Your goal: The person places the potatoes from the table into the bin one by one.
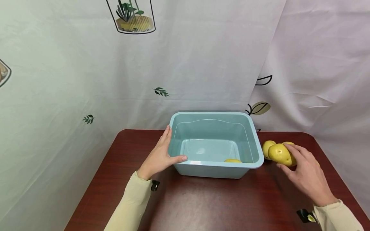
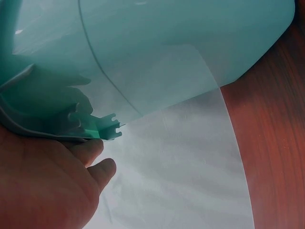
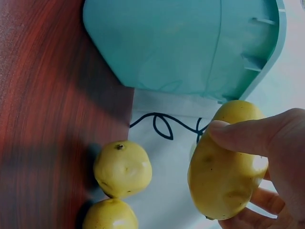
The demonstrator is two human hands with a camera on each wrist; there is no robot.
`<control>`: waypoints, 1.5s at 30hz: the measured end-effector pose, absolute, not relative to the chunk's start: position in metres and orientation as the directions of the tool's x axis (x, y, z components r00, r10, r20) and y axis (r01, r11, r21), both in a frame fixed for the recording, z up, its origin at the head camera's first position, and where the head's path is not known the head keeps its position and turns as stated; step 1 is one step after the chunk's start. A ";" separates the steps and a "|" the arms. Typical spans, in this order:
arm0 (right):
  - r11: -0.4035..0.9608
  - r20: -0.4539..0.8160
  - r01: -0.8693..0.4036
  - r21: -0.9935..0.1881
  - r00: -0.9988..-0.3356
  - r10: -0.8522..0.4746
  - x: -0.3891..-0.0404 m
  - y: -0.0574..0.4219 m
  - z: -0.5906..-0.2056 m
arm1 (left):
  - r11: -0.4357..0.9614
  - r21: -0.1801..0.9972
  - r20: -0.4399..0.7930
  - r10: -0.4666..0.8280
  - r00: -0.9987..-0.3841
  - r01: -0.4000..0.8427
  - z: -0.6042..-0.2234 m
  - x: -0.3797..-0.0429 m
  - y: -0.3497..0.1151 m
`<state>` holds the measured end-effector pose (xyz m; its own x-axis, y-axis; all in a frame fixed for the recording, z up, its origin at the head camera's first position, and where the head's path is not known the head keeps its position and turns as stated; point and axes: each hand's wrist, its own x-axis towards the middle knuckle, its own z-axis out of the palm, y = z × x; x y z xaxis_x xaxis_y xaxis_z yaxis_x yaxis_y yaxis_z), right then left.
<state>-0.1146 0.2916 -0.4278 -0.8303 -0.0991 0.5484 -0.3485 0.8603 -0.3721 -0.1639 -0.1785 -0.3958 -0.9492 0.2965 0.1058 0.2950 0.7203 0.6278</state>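
Note:
A light blue plastic basin stands on the table with one yellow potato partly visible inside. My left hand rests at its front left corner, fingers straight along the left side and thumb at the front rim. In the left wrist view, two fingertips show just outside the rim. To the right of the basin, my right hand holds a yellow potato between thumb and fingers, off the table. Beside it, two more potatoes, one nearer the basin and one behind, lie on the table.
The dark red wooden table has rounded far corners. A pale patterned cloth hangs right behind it, close to the basin's back. Small dark devices sit at both wrists.

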 end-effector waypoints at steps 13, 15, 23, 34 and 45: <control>0.866 0.529 -0.300 -0.400 -0.847 -0.049 -0.111 0.285 -0.418 | 0.717 0.635 0.104 0.290 -0.951 0.288 -0.398 -0.165 -0.179; 0.865 0.533 -0.304 -0.400 -0.845 -0.051 -0.111 0.284 -0.418 | 0.718 0.634 0.101 0.289 -0.952 0.286 -0.398 -0.165 -0.179; 0.862 0.546 -0.317 -0.396 -0.836 -0.057 -0.112 0.281 -0.414 | 0.715 0.634 0.109 0.295 -0.949 0.294 -0.398 -0.165 -0.179; 0.858 0.558 -0.312 -0.409 -0.829 -0.035 -0.111 0.274 -0.408 | 0.708 0.641 0.109 0.296 -0.949 0.295 -0.398 -0.165 -0.180; 0.860 0.569 -0.317 -0.401 -0.821 -0.037 -0.112 0.270 -0.398 | 0.704 0.648 0.105 0.296 -0.950 0.291 -0.397 -0.164 -0.180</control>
<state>-0.1116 0.2697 -0.3977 -0.8215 -0.0370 0.5690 -0.3165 0.8596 -0.4011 -0.1645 -0.1798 -0.3970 -0.9495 0.2956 0.1051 0.2908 0.7036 0.6484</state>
